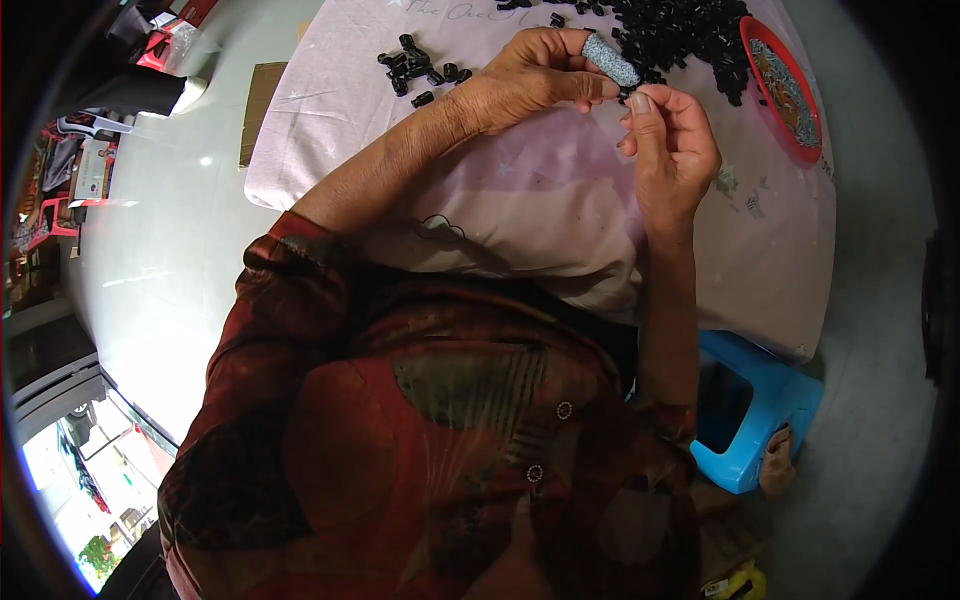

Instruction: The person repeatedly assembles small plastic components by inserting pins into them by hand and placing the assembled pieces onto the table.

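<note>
Black and mostly hidden, the small piece [626,95] we look at sits at the upper centre of the frame, just where the fingertips of both hands meet. Little of its dark surface shows, so we cannot make out its full shape. Our left hand [555,75] curls with thumb and fingers closed around it, while a grey, speckled, rough-looking sleeve [610,60] stands out along the forefinger. Our right hand [672,140] narrows to a pinch of thumb and forefinger at the same spot; whether anything tiny lies between those tips we cannot tell.

Beyond our fingers, toward the upper right, spreads a heap of black parts [690,40], glossy, short and knobbly. We see a looser cluster of similar parts [408,68], rounded and shiny, at the upper centre-left, near the left forearm. At the far upper right rests a red dish [815,140] of slender silvery metal bits [795,95]. Pale pink cloth [320,130] lies under everything, printed with faint stars.
</note>
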The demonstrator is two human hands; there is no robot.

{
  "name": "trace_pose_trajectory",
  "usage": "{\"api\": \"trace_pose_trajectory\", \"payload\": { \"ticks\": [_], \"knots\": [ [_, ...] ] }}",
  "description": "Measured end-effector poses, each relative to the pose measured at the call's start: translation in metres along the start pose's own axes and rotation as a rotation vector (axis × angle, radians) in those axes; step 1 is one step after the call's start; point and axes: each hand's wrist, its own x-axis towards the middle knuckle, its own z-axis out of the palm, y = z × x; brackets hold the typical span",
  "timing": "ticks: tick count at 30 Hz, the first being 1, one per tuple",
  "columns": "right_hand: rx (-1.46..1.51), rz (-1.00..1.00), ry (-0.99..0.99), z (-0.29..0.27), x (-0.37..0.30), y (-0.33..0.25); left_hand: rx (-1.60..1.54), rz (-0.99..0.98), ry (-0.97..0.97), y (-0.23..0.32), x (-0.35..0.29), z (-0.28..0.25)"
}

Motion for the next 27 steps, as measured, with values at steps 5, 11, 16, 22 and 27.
{"api": "trace_pose_trajectory", "payload": {
  "ticks": [5, 11, 16, 22, 27],
  "knots": [
    [0.052, 0.071, 0.006, -0.001, 0.004, 0.005, 0.023, 0.018, 0.063, -0.008, 0.001, 0.002],
    [0.129, 0.227, -0.033, -0.006, 0.006, -0.001, -0.158, -0.148, 0.096, -0.004, 0.000, -0.002],
    [0.049, 0.205, -0.044, -0.007, 0.004, -0.002, -0.194, -0.226, 0.127, -0.002, -0.001, -0.002],
    [-0.098, 0.065, -0.035, -0.006, 0.000, 0.011, -0.159, -0.191, 0.135, -0.003, -0.001, 0.000],
    [-0.228, 0.045, -0.099, -0.008, -0.002, 0.012, 0.095, -0.112, 0.094, -0.003, -0.001, -0.006]
  ]
}}
